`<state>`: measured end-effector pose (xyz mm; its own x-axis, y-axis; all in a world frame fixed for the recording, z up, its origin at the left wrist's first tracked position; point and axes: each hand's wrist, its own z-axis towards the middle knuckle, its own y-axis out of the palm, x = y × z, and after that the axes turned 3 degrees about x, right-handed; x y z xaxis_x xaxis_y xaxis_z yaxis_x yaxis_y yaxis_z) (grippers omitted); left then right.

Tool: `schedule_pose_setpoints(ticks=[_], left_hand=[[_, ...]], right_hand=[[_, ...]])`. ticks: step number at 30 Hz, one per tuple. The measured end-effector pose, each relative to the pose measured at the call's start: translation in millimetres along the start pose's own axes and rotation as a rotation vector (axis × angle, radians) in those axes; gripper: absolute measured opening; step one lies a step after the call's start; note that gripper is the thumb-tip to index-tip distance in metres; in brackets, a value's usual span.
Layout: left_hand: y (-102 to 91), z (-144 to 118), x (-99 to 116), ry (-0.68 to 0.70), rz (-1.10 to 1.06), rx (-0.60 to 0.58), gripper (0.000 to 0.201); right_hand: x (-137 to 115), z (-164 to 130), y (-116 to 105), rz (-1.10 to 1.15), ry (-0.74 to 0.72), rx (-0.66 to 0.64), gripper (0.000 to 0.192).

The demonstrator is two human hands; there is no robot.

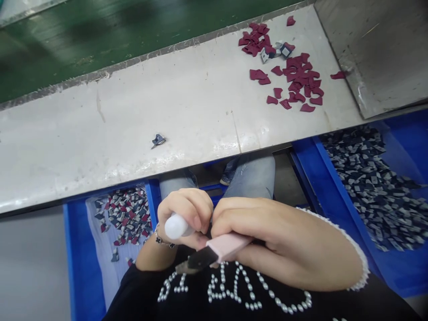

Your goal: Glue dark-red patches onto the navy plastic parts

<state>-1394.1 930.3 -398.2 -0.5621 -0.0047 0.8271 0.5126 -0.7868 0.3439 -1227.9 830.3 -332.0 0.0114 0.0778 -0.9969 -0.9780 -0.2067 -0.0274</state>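
Note:
My left hand is closed around a white round-ended cylinder; a bracelet sits on its wrist. My right hand grips a pink-handled tool whose dark blade points left and down. The two hands touch each other close to my chest, below the edge of the white worktable. Whatever lies between the fingertips is hidden.
Several dark red cut pieces lie at the table's far right, and one small grey piece sits mid-table. A blue bin on the left holds mixed red and grey pieces; a blue bin on the right holds grey pieces. A green belt runs behind.

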Motion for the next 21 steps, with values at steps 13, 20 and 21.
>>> schedule_pose_setpoints(ticks=[13,20,21], left_hand=[[-15.6,3.0,-5.3,-0.026,-0.014,-0.082,0.03],[-15.0,-3.7,-3.9,-0.215,0.041,0.066,0.024],[-15.7,-4.4,-4.6,-0.219,0.046,0.068,0.024]], right_hand=[[25.9,-24.1,-23.1,-0.163,0.263,0.191,0.041],[36.0,-44.4,-28.1,-0.028,0.445,0.185,0.041],[38.0,-44.8,-26.4,0.008,0.46,0.173,0.04]])
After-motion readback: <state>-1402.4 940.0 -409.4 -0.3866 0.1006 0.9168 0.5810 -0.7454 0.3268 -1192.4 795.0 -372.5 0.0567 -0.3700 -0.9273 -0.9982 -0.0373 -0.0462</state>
